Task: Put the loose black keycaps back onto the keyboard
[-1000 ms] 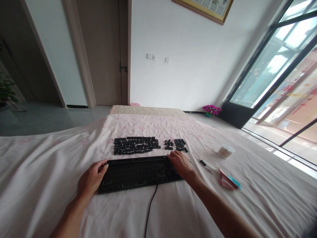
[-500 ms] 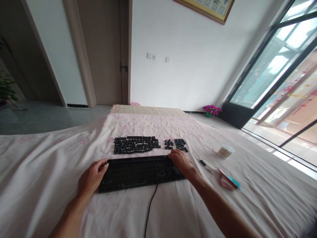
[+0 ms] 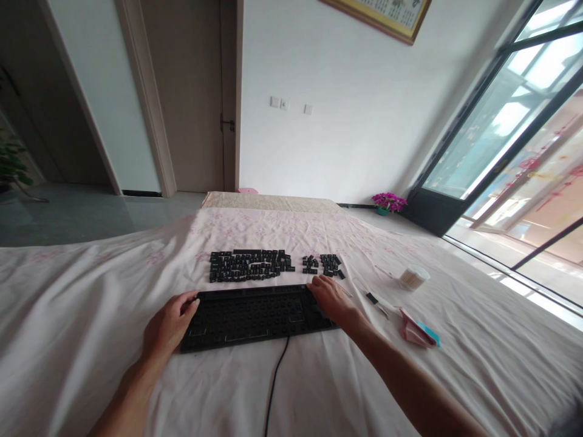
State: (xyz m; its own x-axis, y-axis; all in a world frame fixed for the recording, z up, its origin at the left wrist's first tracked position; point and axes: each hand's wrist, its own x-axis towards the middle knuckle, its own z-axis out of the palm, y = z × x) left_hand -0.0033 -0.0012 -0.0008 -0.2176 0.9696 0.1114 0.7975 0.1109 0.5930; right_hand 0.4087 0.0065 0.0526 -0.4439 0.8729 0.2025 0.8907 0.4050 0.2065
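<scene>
A black keyboard (image 3: 248,315) with its keycaps off lies on the pale cloth, its cable (image 3: 276,379) running toward me. My left hand (image 3: 170,318) grips its left end, thumb on top near the far corner. On the far right edge rests my right hand (image 3: 330,297), fingers curled over the rim; its palm covers part of the right end. Just beyond the keyboard the loose black keycaps (image 3: 248,266) are laid out in rows, with smaller groups of keycaps (image 3: 330,264) to the right.
To the right lie a tub of cotton swabs (image 3: 415,278), a small black-headed tool (image 3: 372,298) and a folded pink and blue cloth (image 3: 416,331). The bedsheet (image 3: 492,364) is wrinkled. Past its far end are a door (image 3: 189,97) and a pot of purple flowers (image 3: 389,202).
My right hand has shifted very slightly along the keyboard's far edge. The left hand and the keyboard stay practically where they were.
</scene>
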